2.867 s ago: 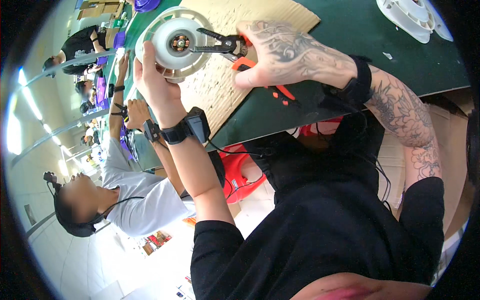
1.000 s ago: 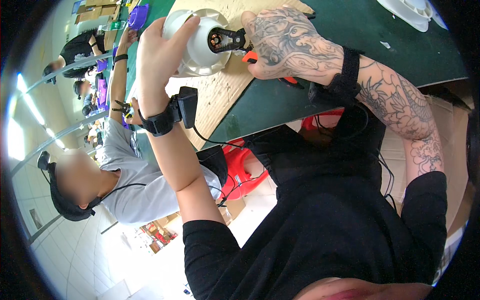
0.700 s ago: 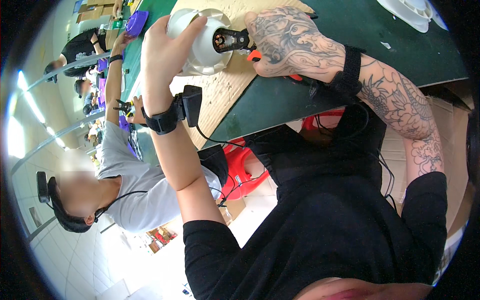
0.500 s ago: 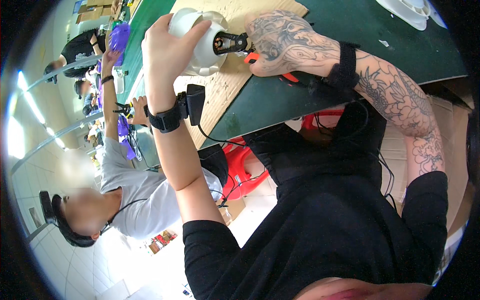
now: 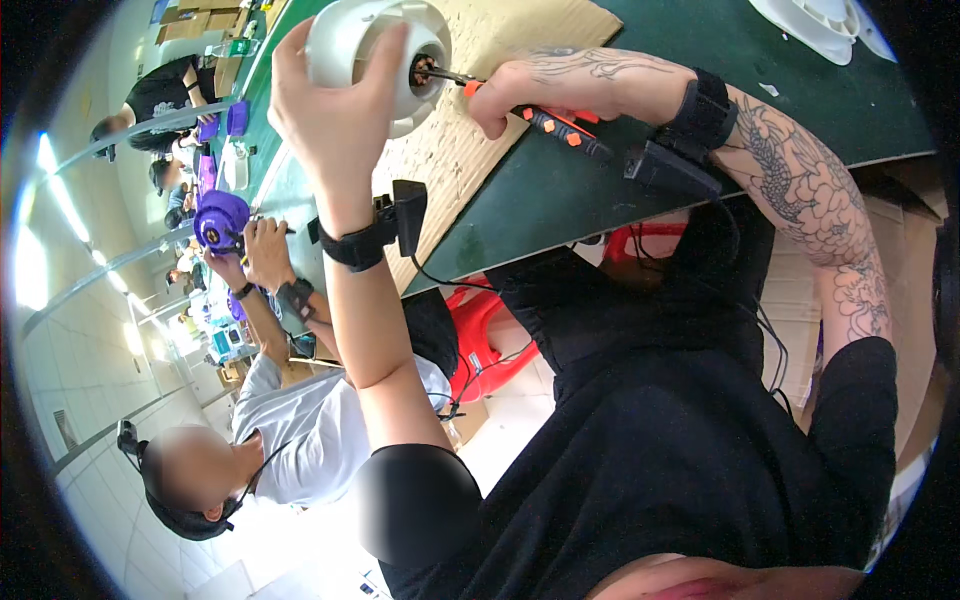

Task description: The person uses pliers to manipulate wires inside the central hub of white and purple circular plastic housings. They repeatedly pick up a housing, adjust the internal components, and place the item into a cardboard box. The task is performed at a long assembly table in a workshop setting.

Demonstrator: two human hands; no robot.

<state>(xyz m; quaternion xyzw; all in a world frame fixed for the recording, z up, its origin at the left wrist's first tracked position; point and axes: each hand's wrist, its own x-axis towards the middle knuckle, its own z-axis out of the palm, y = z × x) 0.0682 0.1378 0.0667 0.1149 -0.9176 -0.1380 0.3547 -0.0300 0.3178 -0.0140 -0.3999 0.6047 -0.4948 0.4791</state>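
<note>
My left hand (image 5: 335, 135) is wrapped round a rounded white plastic housing (image 5: 340, 50), held above the board with its round dark opening turned to the right. Copper-coloured bits (image 5: 424, 70) show inside that opening. In my right hand (image 5: 505, 92) is a pair of pliers (image 5: 560, 130) with black and orange handles. The jaws reach into the opening; whether they grip anything in there cannot be made out. My fingers partly cover the pliers' handles.
Beneath my hands a tan, pitted board (image 5: 500, 30) lies on the green table (image 5: 690, 35). Another white plastic part (image 5: 815, 25) rests at the far right. On my left a co-worker (image 5: 320, 410) handles a purple housing (image 5: 222, 215). A red stool (image 5: 475, 335) stands below the table edge.
The housing has shifted slightly left and up in my left hand. My right hand has turned, showing more of the pliers' handles. The co-worker now has the purple housing lower and nearer.
</note>
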